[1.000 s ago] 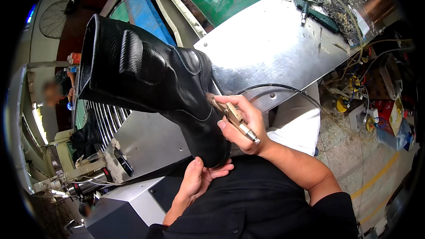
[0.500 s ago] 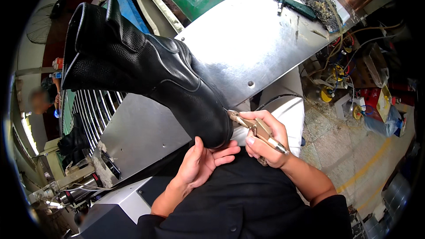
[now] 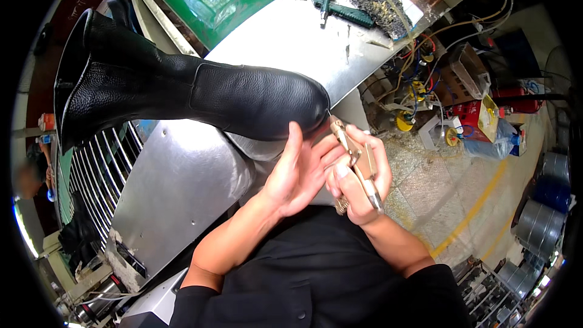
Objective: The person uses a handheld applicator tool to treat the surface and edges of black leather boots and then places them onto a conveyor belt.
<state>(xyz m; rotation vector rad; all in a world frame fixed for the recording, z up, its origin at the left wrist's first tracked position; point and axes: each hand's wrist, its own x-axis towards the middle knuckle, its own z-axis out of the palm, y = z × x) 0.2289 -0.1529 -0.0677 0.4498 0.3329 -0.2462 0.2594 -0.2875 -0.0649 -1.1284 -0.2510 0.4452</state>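
Note:
A tall black leather boot (image 3: 243, 100) lies across the metal bench, its wide shaft opening at the left and its rounded toe toward me. At the toe's near side is my left hand (image 3: 297, 173), palm up, with the thumb raised and the fingers stretched toward the boot's lower edge. My right hand (image 3: 364, 185) grips a brass-coloured hand tool (image 3: 346, 140) with a slim nozzle, a flat lever and a silver rear end. Its thin tip meets or almost meets the edge of the toe where upper and sole join. Part of the lever is hidden by my fingers.
Metal bench (image 3: 176, 176) runs beneath the boot, with a green panel (image 3: 225, 0) behind. A dark green-handled tool (image 3: 349, 13) lies near crusted residue at the back. Metal bars (image 3: 100, 167) stand left. Right, the floor holds hoses, boxes and a red carton (image 3: 477, 118).
The boot has swung and rolled so its foot points right and its upper face shows. Both hands have moved with the toe, up in the view. The tool stays in my right hand.

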